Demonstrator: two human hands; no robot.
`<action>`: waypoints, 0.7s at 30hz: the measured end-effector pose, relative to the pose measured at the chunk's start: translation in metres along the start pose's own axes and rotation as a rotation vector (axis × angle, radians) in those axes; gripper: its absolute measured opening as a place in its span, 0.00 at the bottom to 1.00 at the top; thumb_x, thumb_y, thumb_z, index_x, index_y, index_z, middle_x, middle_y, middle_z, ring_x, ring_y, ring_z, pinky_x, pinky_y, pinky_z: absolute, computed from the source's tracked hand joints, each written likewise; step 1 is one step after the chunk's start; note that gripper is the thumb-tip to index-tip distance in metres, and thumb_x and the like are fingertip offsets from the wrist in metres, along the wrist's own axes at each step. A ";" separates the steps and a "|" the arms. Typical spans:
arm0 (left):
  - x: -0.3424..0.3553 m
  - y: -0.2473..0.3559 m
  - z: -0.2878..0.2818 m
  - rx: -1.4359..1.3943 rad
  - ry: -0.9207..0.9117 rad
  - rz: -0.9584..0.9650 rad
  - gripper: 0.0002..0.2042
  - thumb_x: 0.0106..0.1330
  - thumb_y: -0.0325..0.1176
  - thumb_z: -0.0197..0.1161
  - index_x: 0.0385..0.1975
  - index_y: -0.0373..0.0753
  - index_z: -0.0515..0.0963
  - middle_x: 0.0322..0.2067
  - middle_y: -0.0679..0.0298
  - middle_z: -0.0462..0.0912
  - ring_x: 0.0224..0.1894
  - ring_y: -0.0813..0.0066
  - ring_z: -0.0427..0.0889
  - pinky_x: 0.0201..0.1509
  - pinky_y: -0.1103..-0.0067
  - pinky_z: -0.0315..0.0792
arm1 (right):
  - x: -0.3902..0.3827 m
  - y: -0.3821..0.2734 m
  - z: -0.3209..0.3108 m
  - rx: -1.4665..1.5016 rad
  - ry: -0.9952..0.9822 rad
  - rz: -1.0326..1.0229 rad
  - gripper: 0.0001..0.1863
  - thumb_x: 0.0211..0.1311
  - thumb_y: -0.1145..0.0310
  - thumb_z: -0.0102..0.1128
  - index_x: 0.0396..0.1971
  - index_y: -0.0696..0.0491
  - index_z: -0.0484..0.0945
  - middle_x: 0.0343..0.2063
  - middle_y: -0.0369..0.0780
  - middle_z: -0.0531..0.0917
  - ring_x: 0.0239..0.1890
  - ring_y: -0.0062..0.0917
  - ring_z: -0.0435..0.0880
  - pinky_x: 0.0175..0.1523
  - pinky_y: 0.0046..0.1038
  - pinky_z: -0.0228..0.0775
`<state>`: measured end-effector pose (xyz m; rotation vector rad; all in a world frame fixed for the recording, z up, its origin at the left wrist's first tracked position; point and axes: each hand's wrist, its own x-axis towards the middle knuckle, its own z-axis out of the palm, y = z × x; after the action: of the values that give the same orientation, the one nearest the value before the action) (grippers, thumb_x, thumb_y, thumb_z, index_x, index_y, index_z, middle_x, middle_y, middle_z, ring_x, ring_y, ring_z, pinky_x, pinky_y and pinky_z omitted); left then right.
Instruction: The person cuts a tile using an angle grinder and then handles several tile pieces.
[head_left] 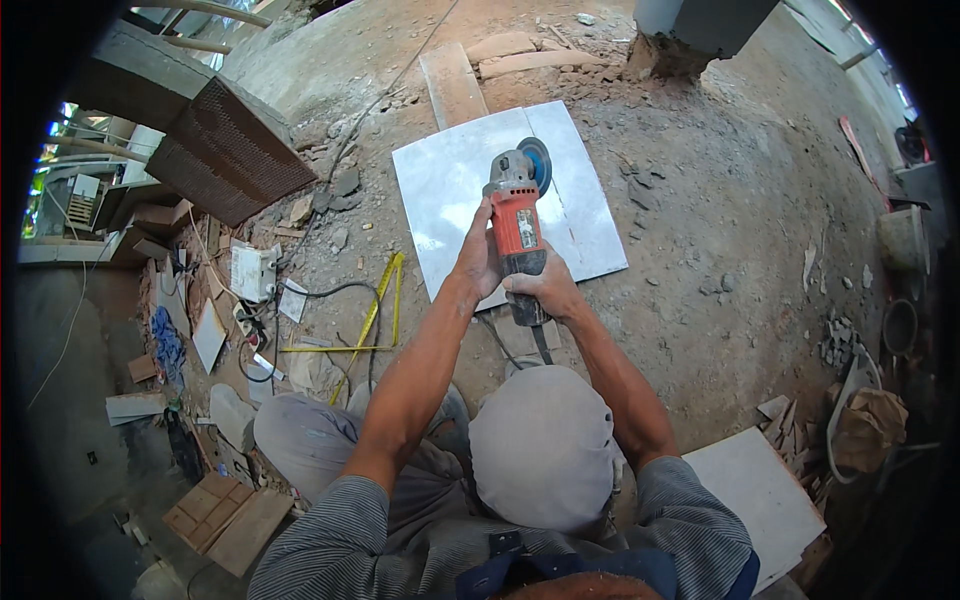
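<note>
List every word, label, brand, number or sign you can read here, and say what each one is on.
None can be read well enough to quote.
Label on the red grinder: too small and blurred to read.
Yellow measuring strip on the ground: any numbers on it are too small to read.

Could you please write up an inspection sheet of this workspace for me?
Surface: bare, dusty ground with scattered rubble.
Job's things: angle grinder, its disc over a large pale tile.
Clutter: yellow folding rule, blue cloth and tile offcut, all to the left.
Hands: left hand grips the angle grinder's red body; right hand grips its black rear.
Cables: black cord from the angle grinder's rear; black cable looping beside the folding rule.
Surroundings: grey column ahead; bucket at right.
</note>
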<state>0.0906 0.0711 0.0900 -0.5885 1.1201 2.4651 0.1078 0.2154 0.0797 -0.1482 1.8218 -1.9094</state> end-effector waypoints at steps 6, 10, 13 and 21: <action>0.056 -0.011 -0.063 0.655 0.248 0.202 0.41 0.61 0.61 0.58 0.68 0.40 0.55 0.63 0.51 0.63 0.68 0.56 0.58 0.66 0.54 0.58 | 0.050 0.020 -0.040 -0.288 0.082 0.008 0.42 0.34 0.60 0.73 0.51 0.64 0.68 0.40 0.47 0.79 0.42 0.32 0.80 0.50 0.29 0.72; 0.067 -0.003 -0.058 1.870 0.322 -0.005 0.52 0.46 0.52 0.74 0.70 0.63 0.46 0.72 0.51 0.33 0.71 0.38 0.36 0.64 0.37 0.47 | 0.099 0.016 -0.071 -0.450 0.164 0.042 0.42 0.32 0.58 0.73 0.51 0.65 0.68 0.40 0.50 0.80 0.41 0.36 0.81 0.48 0.29 0.72; 0.072 0.001 -0.053 1.827 0.342 -0.252 0.55 0.43 0.53 0.75 0.70 0.63 0.44 0.72 0.53 0.27 0.71 0.36 0.32 0.63 0.34 0.46 | 0.139 0.018 -0.082 -0.442 0.143 0.102 0.43 0.32 0.57 0.73 0.51 0.65 0.69 0.38 0.50 0.81 0.41 0.37 0.81 0.48 0.29 0.72; 0.082 -0.003 -0.069 1.927 0.280 -0.187 0.58 0.39 0.58 0.76 0.71 0.60 0.43 0.71 0.45 0.30 0.68 0.26 0.37 0.63 0.40 0.55 | 0.200 0.019 -0.068 -0.418 0.105 0.086 0.43 0.30 0.57 0.73 0.50 0.66 0.70 0.41 0.52 0.81 0.42 0.37 0.81 0.49 0.29 0.73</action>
<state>0.0376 0.0326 0.0049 -0.2688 2.5054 0.3309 -0.0892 0.1939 0.0040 -0.1081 2.2414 -1.4814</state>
